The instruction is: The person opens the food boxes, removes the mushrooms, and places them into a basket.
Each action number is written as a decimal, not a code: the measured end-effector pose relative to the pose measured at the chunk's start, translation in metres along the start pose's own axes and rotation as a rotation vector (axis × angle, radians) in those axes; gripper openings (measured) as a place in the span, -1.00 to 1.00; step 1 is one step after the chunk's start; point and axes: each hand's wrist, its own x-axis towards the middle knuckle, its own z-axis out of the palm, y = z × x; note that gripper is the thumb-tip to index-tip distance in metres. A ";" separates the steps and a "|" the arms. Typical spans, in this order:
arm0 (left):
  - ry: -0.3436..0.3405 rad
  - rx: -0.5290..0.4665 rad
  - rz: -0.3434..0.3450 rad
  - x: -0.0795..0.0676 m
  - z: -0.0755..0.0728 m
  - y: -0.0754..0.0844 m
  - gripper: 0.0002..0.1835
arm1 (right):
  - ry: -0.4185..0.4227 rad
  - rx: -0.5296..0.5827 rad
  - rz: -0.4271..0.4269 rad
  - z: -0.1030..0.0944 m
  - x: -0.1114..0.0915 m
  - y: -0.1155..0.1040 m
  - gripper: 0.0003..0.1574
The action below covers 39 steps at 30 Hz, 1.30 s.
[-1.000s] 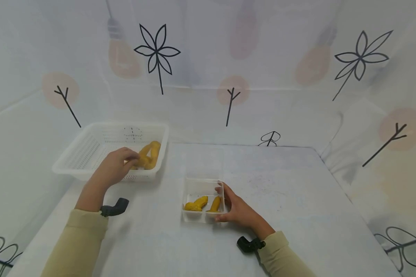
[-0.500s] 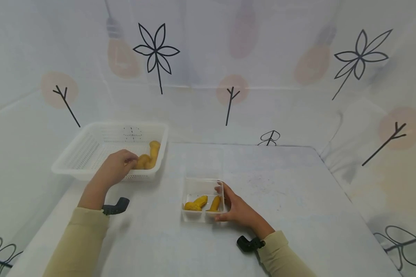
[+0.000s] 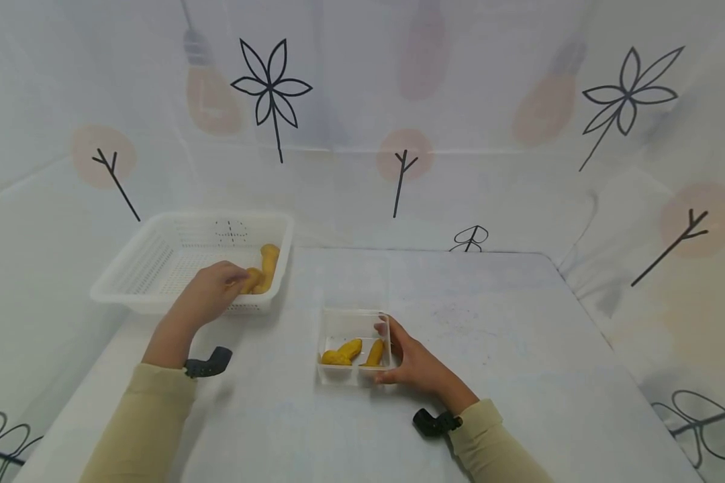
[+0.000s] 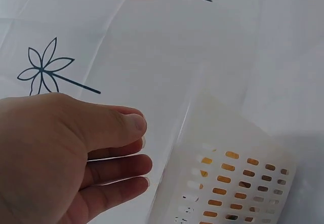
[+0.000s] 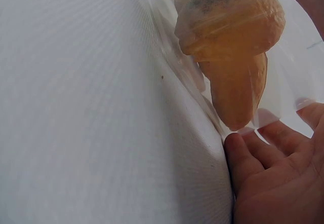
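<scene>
My left hand (image 3: 214, 288) reaches over the near side of a white perforated basket (image 3: 135, 285), fingertips right at a yellow mushroom (image 3: 252, 280). A second mushroom (image 3: 269, 261) lies beside it along the basket's right wall. In the left wrist view, thumb and fingers (image 4: 119, 176) are loosely bent, with nothing visible between them. My right hand (image 3: 413, 359) grips the right side of a clear plastic box (image 3: 353, 325), thumb at the near side and fingers at the far side. Inside are yellow mushrooms (image 3: 343, 353); the right wrist view shows one cap and stem (image 5: 235, 77) through the wall.
A white covered table (image 3: 519, 322) carries the basket at back left and the box near the middle. Behind it hangs a pale sheet (image 3: 350, 87) with printed plants. Each wrist wears a black device (image 3: 208, 362).
In the basket, the mushroom at my left fingertips has come down lower against the other one. My left hand has shifted slightly right. The right hand and box stay put.
</scene>
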 end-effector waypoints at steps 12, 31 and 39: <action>0.017 -0.034 0.077 -0.006 0.004 0.021 -0.69 | -0.009 0.007 -0.003 -0.001 -0.003 -0.001 0.45; -0.056 0.014 0.168 -0.013 0.013 0.051 -0.71 | -0.001 0.013 -0.013 0.001 -0.002 0.000 0.44; -0.125 -0.018 0.206 -0.015 0.014 0.071 -0.73 | 0.000 0.017 -0.021 0.000 -0.001 0.000 0.44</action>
